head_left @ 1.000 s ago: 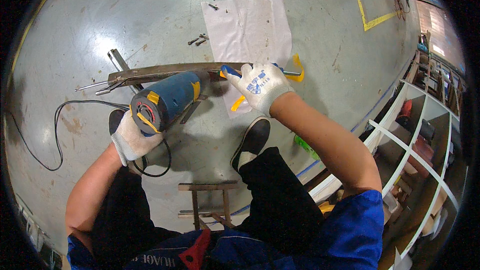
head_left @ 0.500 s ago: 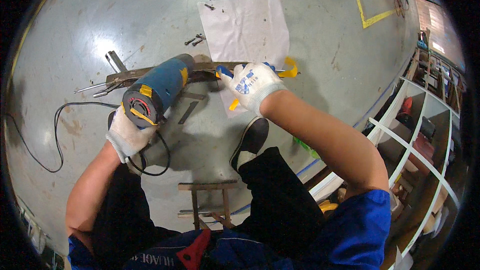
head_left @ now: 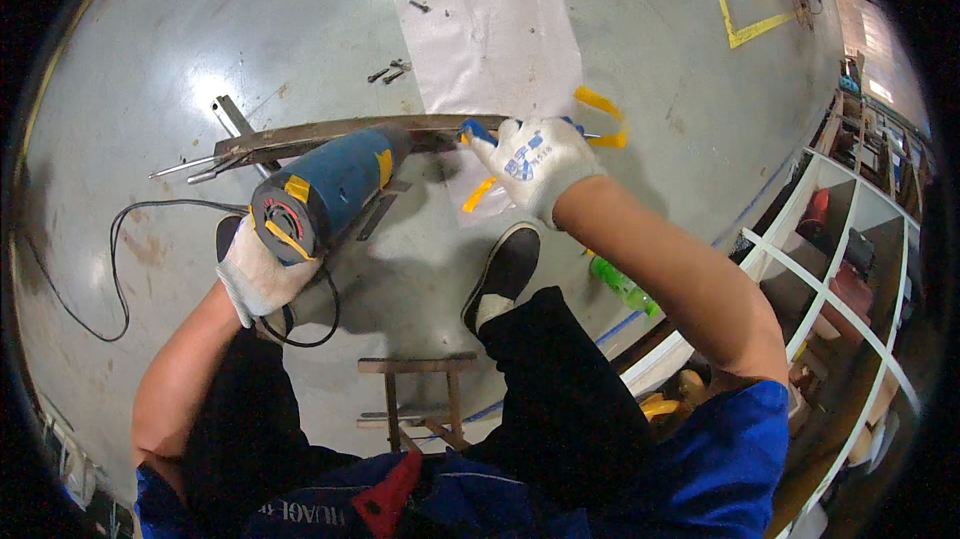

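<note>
Power tool [head_left: 332,189]: blue casing, plastic-looking, low sheen; centre-left of frame.
Long bar [head_left: 300,136]: dark metal, worn, mostly matt.
Rod [head_left: 185,167], left of frame: bare metal, shiny.
Gloves [head_left: 535,167]: white knitted cloth, matt; right one's blue fingertips [head_left: 477,133] coated-looking.
Sheet [head_left: 490,49], upper centre: white, matt, creased; paper or cloth, cannot tell.
Floor [head_left: 660,29]: smooth, scuffed, glossy at upper left.
Stool [head_left: 417,365], lower centre: wood, matt.

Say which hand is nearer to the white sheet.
Right. The right hand, at the right end of the bar, overlaps the near right part of the sheet in view; the left hand is well left of it, holding the power tool.
</note>
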A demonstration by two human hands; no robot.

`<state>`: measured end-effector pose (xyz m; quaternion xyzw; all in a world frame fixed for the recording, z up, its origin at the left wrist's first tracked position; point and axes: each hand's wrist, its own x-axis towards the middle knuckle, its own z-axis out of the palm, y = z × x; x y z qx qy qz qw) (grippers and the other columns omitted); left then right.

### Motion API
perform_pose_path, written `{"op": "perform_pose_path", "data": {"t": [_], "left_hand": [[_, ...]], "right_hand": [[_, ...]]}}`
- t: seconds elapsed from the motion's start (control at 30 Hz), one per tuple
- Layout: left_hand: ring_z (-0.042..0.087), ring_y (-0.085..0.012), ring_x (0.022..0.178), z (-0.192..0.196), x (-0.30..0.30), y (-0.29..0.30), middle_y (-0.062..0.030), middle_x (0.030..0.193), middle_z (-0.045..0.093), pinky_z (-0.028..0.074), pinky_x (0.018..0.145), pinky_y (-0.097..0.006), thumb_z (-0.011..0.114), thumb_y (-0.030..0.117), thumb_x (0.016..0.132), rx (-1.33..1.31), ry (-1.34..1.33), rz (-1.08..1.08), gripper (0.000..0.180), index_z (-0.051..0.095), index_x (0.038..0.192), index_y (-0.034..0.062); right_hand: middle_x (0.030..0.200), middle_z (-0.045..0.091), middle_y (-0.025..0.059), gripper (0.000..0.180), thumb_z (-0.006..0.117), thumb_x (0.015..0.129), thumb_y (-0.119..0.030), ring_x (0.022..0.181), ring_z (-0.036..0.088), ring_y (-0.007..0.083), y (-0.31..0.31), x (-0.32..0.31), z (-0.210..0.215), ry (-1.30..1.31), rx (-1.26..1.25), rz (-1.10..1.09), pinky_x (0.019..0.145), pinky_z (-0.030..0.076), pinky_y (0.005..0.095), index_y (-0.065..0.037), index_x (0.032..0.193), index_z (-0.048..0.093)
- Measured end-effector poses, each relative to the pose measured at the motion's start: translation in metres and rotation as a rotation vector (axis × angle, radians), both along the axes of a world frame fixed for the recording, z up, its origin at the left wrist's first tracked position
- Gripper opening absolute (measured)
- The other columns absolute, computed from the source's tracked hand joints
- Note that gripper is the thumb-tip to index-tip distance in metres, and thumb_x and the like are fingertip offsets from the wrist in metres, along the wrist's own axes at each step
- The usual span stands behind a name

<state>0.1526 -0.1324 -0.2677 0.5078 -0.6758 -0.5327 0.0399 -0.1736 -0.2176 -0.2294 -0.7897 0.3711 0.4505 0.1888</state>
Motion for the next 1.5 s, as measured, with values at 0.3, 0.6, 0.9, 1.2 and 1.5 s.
{"op": "perform_pose_path", "data": {"t": [0.3, 0.6, 0.9, 1.2, 1.5], "left_hand": [[0.069, -0.0317, 0.104, -0.006, -0.004, 0.004, -0.0160, 0.111, 0.071, 0.056, 0.095, -0.040, 0.075, 0.010, 0.078, -0.027, 0.065, 0.034, 0.040, 0.067, 0.116, 0.0021], [0.070, -0.0305, 0.100, -0.004, -0.003, 0.004, -0.0144, 0.105, 0.073, 0.057, 0.090, -0.039, 0.075, 0.011, 0.078, -0.090, 0.045, 0.074, 0.037, 0.067, 0.114, 0.0022], [0.070, -0.0313, 0.096, 0.000, -0.008, -0.001, -0.0143, 0.102, 0.072, 0.057, 0.087, -0.040, 0.075, 0.010, 0.078, -0.041, 0.054, 0.071, 0.032, 0.067, 0.107, 0.0023], [0.069, -0.0341, 0.093, -0.006, -0.011, -0.004, -0.0143, 0.099, 0.071, 0.058, 0.085, -0.042, 0.077, 0.015, 0.078, -0.085, -0.004, 0.008, 0.029, 0.068, 0.103, 0.0039], [0.069, -0.0366, 0.095, -0.001, -0.013, -0.009, -0.0159, 0.099, 0.071, 0.058, 0.085, -0.043, 0.077, 0.016, 0.077, -0.066, -0.013, 0.010, 0.028, 0.069, 0.102, 0.0039]], "right_hand": [[0.115, 0.065, 0.0166, 0.047, 0.052, 0.102, -0.020, 0.099, 0.070, 0.0310, 0.011, 0.000, 0.002, -0.088, -0.062, 0.055, 0.082, 0.059, 0.0435, -0.015, 0.149, 0.050], [0.115, 0.065, 0.0163, 0.051, 0.052, 0.101, -0.019, 0.102, 0.070, 0.0320, 0.015, -0.005, -0.007, -0.114, -0.073, 0.024, 0.083, 0.059, 0.0438, -0.016, 0.151, 0.046], [0.115, 0.065, 0.0163, 0.052, 0.051, 0.101, -0.019, 0.101, 0.070, 0.0315, 0.012, 0.003, -0.004, -0.087, -0.043, 0.033, 0.084, 0.058, 0.0440, -0.014, 0.152, 0.045], [0.120, 0.066, 0.0171, 0.052, 0.055, 0.101, -0.018, 0.106, 0.070, 0.0335, 0.001, 0.013, -0.004, -0.073, 0.042, -0.038, 0.085, 0.058, 0.0459, -0.011, 0.152, 0.044], [0.111, 0.071, 0.0179, 0.046, 0.054, 0.102, -0.017, 0.101, 0.072, 0.0339, 0.011, 0.015, -0.023, -0.114, -0.008, -0.019, 0.082, 0.059, 0.0469, -0.005, 0.146, 0.050]]}}
